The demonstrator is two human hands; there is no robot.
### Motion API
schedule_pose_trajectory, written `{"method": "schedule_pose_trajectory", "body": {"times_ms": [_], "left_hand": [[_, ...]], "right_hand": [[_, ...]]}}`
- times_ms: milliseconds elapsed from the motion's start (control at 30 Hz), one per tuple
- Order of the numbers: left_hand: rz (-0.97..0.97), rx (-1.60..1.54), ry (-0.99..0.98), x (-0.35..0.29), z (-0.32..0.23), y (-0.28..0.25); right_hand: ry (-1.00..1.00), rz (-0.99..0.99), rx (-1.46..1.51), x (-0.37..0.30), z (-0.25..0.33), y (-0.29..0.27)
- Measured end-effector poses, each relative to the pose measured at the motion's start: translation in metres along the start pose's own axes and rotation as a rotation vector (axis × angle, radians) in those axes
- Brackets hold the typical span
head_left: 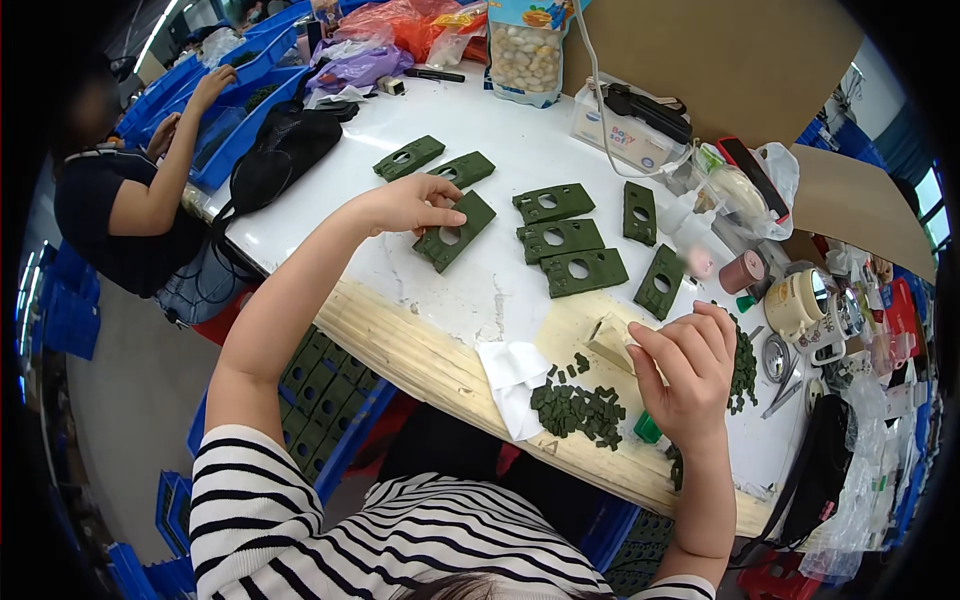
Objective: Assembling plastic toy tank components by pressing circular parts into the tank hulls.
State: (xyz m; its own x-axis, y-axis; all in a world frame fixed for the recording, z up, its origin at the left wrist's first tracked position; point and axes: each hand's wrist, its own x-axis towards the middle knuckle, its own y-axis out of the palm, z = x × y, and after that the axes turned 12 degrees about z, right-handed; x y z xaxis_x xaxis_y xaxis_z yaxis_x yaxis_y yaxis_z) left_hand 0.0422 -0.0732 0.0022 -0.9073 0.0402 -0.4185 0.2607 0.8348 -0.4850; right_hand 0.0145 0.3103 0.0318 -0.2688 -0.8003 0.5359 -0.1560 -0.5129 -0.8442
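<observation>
My left hand (410,204) grips a dark green plastic plate (469,222) with a round hole, tilted above the white tabletop. Two similar green plates (415,153) lie just beyond it. Several more plates (568,238) are spread in the middle of the table, one partly over another. My right hand (690,372) is raised near the front edge, fingers curled and thumb close to the index finger; whatever lies in the pinch is too small to make out. Beside its fingertips is a pale block (608,342). Small green pieces (580,408) lie heaped below, next to a white cloth (514,385).
A bag of pale nuts (527,50), a tissue pack (622,130) and a white cable stand at the back. Cups (797,303) and a pink jar (741,271) crowd the right. A co-worker (120,215) sits at left by blue bins (235,125). A crate of plates (325,405) is below the edge.
</observation>
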Motion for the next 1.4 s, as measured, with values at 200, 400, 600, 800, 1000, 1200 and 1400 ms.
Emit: {"method": "schedule_pose_trajectory", "body": {"times_ms": [200, 400, 600, 800, 1000, 1200, 1400], "left_hand": [[-0.189, 0.322, 0.050, -0.021, -0.004, 0.029], [-0.289, 0.502, 0.083, -0.031, -0.006, 0.063], [-0.329, 0.436, 0.077, -0.032, -0.018, 0.059], [-0.469, 0.509, 0.143, -0.012, -0.001, 0.053], [-0.828, 0.789, 0.354, -0.001, 0.012, 0.061], [-0.740, 0.763, 0.214, 0.013, 0.020, 0.042], [-0.886, 0.863, 0.103, 0.009, 0.028, 0.039]], "right_hand": [[0.006, 0.013, 0.001, 0.000, 0.000, 0.001], [0.014, 0.018, 0.002, 0.001, 0.001, 0.002], [0.012, 0.028, -0.013, 0.000, 0.001, 0.001], [0.013, 0.027, -0.022, 0.000, 0.000, -0.001], [0.018, 0.025, -0.044, 0.001, -0.001, -0.005], [0.027, 0.013, -0.057, -0.001, -0.002, -0.008], [0.032, 0.011, -0.048, 0.000, -0.003, -0.009]]}}
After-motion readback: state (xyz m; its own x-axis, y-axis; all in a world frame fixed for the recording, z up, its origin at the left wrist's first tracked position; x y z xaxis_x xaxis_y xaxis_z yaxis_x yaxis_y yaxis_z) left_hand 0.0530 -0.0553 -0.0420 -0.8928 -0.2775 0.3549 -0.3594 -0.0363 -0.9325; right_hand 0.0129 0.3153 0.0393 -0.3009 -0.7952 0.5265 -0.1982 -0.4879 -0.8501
